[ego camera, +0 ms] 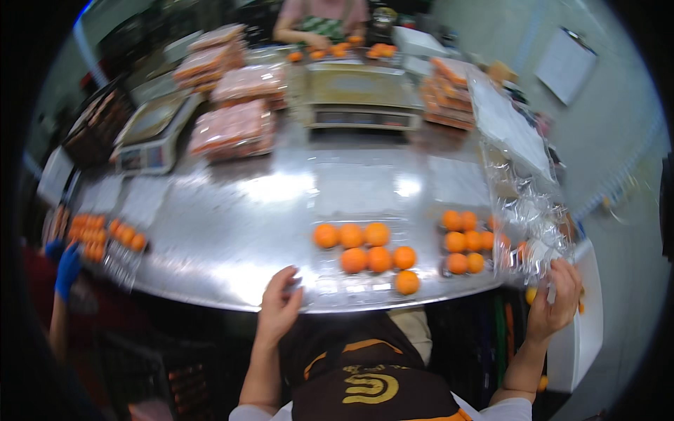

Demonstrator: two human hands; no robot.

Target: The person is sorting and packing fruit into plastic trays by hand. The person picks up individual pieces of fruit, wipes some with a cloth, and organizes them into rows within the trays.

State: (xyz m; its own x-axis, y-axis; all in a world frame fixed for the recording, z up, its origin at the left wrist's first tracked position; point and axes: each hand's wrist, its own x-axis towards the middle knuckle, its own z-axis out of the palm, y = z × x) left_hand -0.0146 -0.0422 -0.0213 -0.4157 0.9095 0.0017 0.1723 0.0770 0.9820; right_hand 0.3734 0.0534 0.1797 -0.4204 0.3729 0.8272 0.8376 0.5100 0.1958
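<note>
Several orange citrus fruits (354,260) sit in the cells of a clear plastic tray (342,300) before me on the metal table. My left hand (280,300) is beside the tray's left end, fingers apart and holding nothing. To the right, my right hand (558,300) is at the lower end of a stack of clear plastic trays (532,210). Blur hides whether its fingers grip that plastic. Partly under the stack is another group of orange fruits (463,241) in a tray.
A flat scale (363,94) stands at the table's far side, with film-wrapped packs (234,126) left of it and more packs (447,94) right. Another scale (152,131) is at left. A co-worker's blue-gloved hand (67,271) is beside fruit trays; another person (321,23) works opposite.
</note>
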